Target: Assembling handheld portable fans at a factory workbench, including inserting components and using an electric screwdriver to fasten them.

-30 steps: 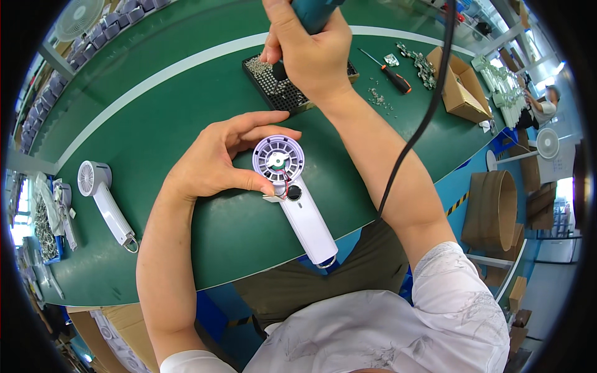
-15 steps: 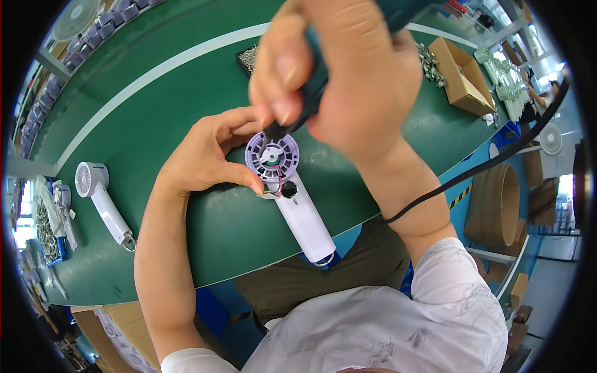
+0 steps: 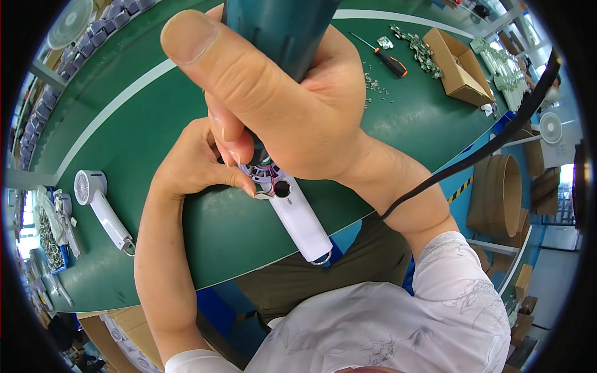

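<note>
My right hand [image 3: 292, 118] is wrapped round a dark teal electric screwdriver [image 3: 280, 34], held upright over the head of a white handheld fan [image 3: 303, 224]. The driver's tip and most of the purple fan head are hidden under my fingers. Thin red wires show at the neck of the fan. My left hand [image 3: 183, 165] grips the fan head from the left, thumb on the near side, its other fingers partly covered. The fan lies on the green table [image 3: 249, 233], its handle slanting toward me and its metal ring just past the table edge.
Another white fan [image 3: 106, 208] lies to the left. Toward the far right are a black-and-orange screwdriver [image 3: 390, 62], loose screws [image 3: 372, 84], small metal parts [image 3: 423, 53] and a cardboard box [image 3: 457, 78]. A black cable [image 3: 460, 165] runs over my right forearm.
My right hand and the electric screwdriver have moved left and tilted upright, now covering most of the fan head. The hand screwdriver and loose screws have come into sight. My left hand keeps its grip.
</note>
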{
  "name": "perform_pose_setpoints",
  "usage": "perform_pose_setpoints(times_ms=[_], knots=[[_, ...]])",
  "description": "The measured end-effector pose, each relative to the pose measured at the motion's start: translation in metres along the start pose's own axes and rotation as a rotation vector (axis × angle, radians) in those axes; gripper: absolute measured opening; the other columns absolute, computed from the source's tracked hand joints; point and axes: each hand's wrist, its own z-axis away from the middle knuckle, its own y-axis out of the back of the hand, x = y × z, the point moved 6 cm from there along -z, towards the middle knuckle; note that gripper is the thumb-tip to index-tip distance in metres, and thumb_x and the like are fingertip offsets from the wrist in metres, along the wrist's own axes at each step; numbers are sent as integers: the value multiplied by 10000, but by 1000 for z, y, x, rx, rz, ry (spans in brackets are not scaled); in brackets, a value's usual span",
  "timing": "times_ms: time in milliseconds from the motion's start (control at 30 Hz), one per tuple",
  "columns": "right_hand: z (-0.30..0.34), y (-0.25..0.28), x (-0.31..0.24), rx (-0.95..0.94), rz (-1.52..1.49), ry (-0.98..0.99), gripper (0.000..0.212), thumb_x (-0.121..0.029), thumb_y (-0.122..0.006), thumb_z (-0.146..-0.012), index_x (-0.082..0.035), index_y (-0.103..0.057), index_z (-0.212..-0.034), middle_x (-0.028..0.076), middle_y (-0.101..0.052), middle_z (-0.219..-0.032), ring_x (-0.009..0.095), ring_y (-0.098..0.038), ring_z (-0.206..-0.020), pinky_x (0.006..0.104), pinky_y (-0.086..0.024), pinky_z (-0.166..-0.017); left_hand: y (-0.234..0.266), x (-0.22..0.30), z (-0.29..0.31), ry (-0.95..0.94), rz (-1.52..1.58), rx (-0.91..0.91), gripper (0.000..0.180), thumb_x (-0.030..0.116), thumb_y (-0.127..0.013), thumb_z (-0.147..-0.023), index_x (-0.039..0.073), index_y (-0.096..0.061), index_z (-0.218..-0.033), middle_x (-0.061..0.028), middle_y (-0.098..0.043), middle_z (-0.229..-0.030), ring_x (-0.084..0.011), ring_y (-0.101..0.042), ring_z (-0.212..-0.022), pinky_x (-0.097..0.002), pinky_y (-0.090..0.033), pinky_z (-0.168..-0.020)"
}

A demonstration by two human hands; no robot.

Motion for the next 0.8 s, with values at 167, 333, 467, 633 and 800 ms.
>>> perform_pose_setpoints(times_ms=[167,333,467,633,800], knots=[[-5,6,12,-9,-20,66,219,-177,-728,-956,8,-632,-889,32,-568,-545,91,-523,-424,264,-421,-422,-2,0,-6,-13,-15,-13,503,66,-1016,-524,83,-616,-828,66,-601,-792,-68,-537,-769,-252,-457,-711],[-4,-5,17,5,-40,-36,182,-142,-705,-964,23,-636,-929,24,-584,-565,80,-530,-437,256,-414,-422,3,3,-2,-38,31,-25,473,52,-999,-551,65,-646,-865,32,-659,-842,-91,-603,-816,-278,-519,-778],[5,-17,25,-87,16,-29,185,-148,-581,-1036,24,-597,-1103,24,-548,-578,100,-503,-438,265,-388,-401,-3,8,2,-61,393,-239,653,-25,-926,-635,5,-634,-1218,-58,-730,-1078,-159,-675,-1031,-338,-550,-954],[23,-22,33,-132,-65,-93,115,-82,-549,-1029,20,-499,-1053,22,-508,-583,116,-503,-437,268,-440,-438,-7,4,-8,-172,70,-141,582,-8,-923,-647,-23,-630,-1150,-98,-751,-1106,-149,-686,-1054,-320,-549,-961],[29,-24,35,-234,-8,-17,150,-114,-533,-1036,8,-445,-1028,35,-472,-614,108,-462,-452,264,-436,-441,-12,3,-8,-194,188,-182,537,-8,-902,-654,-8,-667,-1137,-93,-756,-1056,-162,-699,-1018,-324,-537,-980]])
